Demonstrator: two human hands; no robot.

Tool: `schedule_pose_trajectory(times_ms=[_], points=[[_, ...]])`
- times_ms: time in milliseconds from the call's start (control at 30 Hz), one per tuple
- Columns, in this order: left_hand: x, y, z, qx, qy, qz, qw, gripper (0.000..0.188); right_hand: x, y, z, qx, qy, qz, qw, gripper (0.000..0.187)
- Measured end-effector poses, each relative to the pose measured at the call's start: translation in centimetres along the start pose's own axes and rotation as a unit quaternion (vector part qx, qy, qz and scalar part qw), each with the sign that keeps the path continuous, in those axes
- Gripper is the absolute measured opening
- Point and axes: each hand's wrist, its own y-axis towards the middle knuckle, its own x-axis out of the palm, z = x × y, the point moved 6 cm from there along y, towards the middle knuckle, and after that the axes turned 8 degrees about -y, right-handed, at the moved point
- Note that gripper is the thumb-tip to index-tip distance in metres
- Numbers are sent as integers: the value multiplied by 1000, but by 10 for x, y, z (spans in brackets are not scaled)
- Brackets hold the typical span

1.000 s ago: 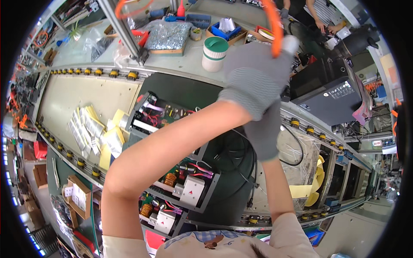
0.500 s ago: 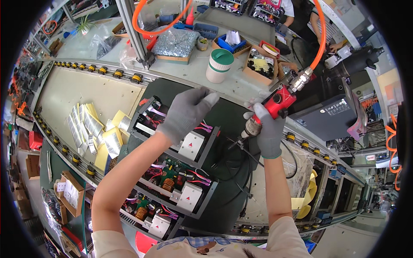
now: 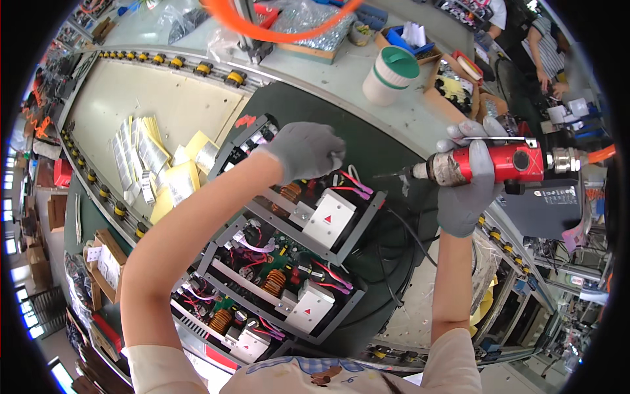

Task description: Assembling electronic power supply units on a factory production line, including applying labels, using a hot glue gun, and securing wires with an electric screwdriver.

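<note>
My right hand point(image 3: 469, 187), in a grey glove, is closed around a red air screwdriver point(image 3: 508, 163). The tool lies nearly level, its thin bit pointing left toward my other hand. My left hand point(image 3: 310, 152), gloved too, is curled over the far end of the farthest open metal chassis point(image 3: 367, 230); whether anything small sits in its fingers is hidden. That chassis carries a white box point(image 3: 329, 217) with a red triangle mark, copper coils and red and purple wires. Two similar units, a middle chassis point(image 3: 308, 307) and a near chassis point(image 3: 251, 343), stand closer to me.
A dark green mat point(image 3: 315, 105) lies under the units. Yellow label sheets point(image 3: 177, 187) are spread at left, inside a roller rail point(image 3: 203, 69). Farther back stand a white jar with green lid point(image 3: 390, 75) and parts boxes point(image 3: 453, 85). An orange hose point(image 3: 289, 33) hangs overhead; black cables point(image 3: 394, 289) trail nearby.
My right hand has swung the screwdriver from slanting down to nearly level, farther right. My left fingers have curled inward. The whole view has shifted and tilted.
</note>
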Motion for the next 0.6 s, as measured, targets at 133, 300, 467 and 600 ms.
schedule_pose_trajectory(times_ms=[133,300,467,600], points=[[21,25,-15,-24,-59,-128,990,25,15,-3,27,56,-44,-42,997,43],[33,40,-21,-44,-75,-133,987,26,25,-12,46,99,-66,-64,991,45],[37,41,-23,-22,-129,-120,984,22,27,-20,47,81,-72,-78,991,44],[38,34,-26,-26,-147,-74,986,21,31,-27,39,43,14,-94,994,39]])
